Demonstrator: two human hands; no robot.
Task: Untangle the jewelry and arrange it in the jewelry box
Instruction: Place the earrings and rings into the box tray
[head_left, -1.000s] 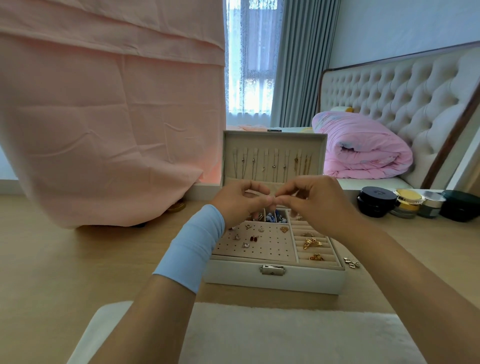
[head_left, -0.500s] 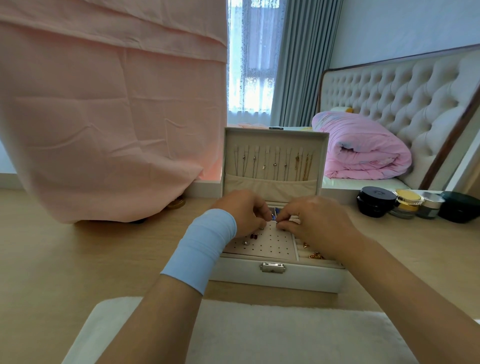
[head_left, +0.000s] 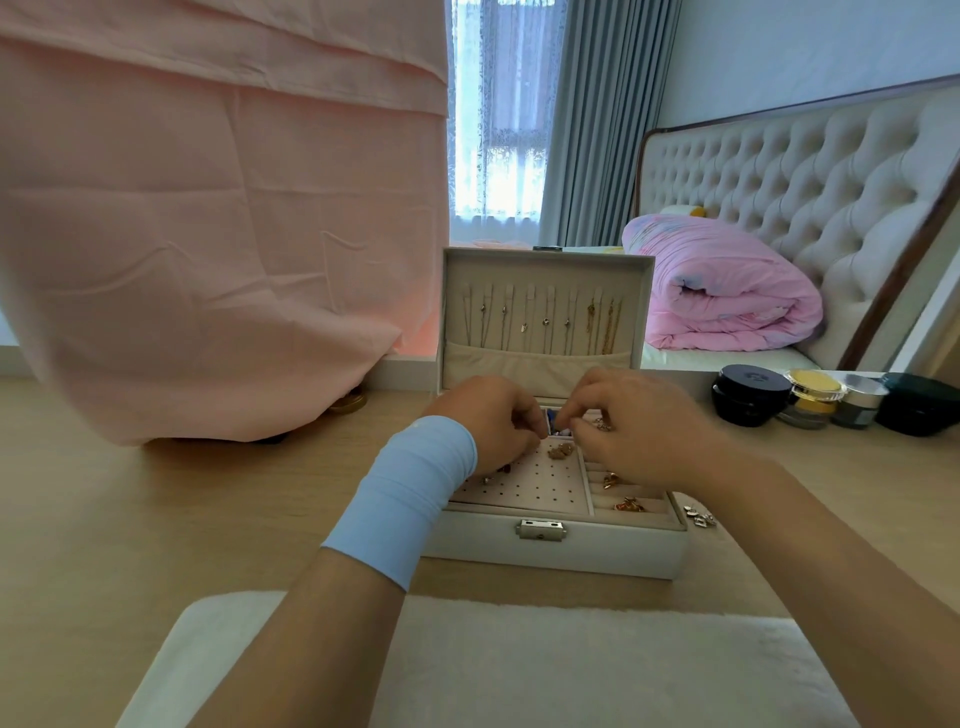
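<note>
On the wooden table, the white jewelry box (head_left: 550, 551) stands open with its lid (head_left: 545, 262) upright. Both your hands are low over its tray, knuckles up. Your left hand (head_left: 488, 421), with a blue wrist sleeve (head_left: 410, 493) behind it, has its fingers curled in tight. Your right hand (head_left: 634, 421) is curled the same way, and its fingertips (head_left: 571, 415) are just beside the left's. I can't tell whether either hand pinches anything, since the fingertips hide it.

A small tangled gold chain clump (head_left: 562, 450) lies on the perforated earring pad (head_left: 524, 486), just in front of your fingertips. Gold rings (head_left: 628, 503) sit in the ring slots on the tray's right. Thin necklaces (head_left: 545, 322) hang in a row inside the lid. A few loose earrings (head_left: 700, 517) lie on the table just right of the box. Cosmetic jars (head_left: 750, 395) stand further right and back. A white fluffy mat (head_left: 519, 665) lies nearest you.
</note>
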